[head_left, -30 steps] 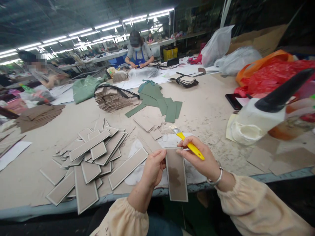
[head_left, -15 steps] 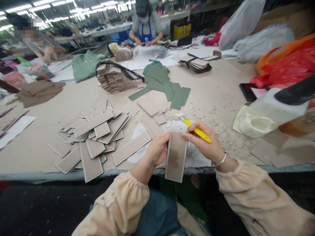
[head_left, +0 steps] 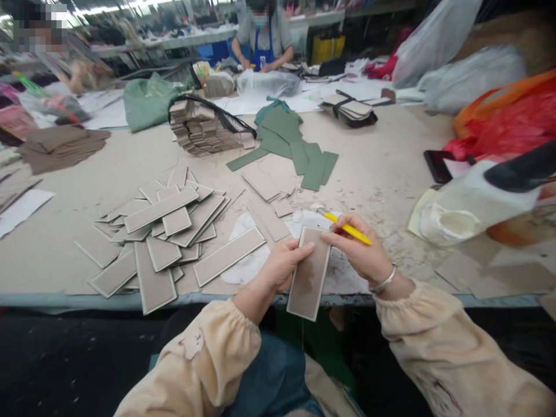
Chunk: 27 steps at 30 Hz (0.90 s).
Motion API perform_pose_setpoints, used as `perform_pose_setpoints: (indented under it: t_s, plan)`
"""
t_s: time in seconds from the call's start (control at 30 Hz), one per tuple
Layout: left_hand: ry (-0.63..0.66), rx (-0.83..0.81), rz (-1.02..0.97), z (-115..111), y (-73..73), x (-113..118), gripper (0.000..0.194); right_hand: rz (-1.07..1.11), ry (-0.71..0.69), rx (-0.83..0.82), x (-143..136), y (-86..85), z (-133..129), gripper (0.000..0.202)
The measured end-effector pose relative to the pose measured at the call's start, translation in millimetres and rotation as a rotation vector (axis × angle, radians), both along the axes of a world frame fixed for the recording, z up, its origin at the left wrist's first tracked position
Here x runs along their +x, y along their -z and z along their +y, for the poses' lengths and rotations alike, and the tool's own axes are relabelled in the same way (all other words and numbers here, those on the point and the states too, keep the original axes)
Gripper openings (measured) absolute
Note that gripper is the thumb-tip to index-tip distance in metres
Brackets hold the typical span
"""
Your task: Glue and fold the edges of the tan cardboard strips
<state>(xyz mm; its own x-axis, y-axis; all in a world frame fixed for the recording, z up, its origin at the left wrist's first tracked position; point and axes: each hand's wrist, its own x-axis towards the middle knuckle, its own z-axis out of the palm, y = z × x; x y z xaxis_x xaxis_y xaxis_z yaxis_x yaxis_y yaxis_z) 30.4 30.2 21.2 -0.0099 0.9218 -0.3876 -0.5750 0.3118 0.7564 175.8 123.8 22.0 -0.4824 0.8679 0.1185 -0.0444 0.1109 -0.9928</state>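
Cream sleeves, both gathered at the wrist; forearms angle inward from the lower corners. My left hand grips the left edge of a pale-bordered card, thumb flat on its face, fingers mostly hidden behind. My right hand pinches the card's top right corner; its fingers also hold a yellow brush, bristles pointing up and left, clear of the card. Card position: over the front edge of the tabletop, tilted, lower end toward the left, a darker patch on its face.

Containers: at right, a white jug, a black part at its upper end, pale residue around a round opening; depth of contents cannot be told. Behind it, a partly hidden jar, orange-brown. Far right, an orange bag beside crumpled red plastic. Far left, a green bag, contents hidden.
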Motion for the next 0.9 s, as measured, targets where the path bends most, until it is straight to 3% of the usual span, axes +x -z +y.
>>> perform_pose_setpoints:
  t_s: [0.27, 0.9]
  plan:
    - [-0.050, 0.021, 0.003, -1.7, -4.0, 2.2, 0.036, -0.001, -0.021, -0.032, -1.4, -1.9, -3.0, 0.027]
    - [0.093, 0.160, 0.011, -3.1, -4.9, 6.0, 0.038, -0.113, -0.140, 0.056, 11.2, -13.6, -0.5, 0.025]
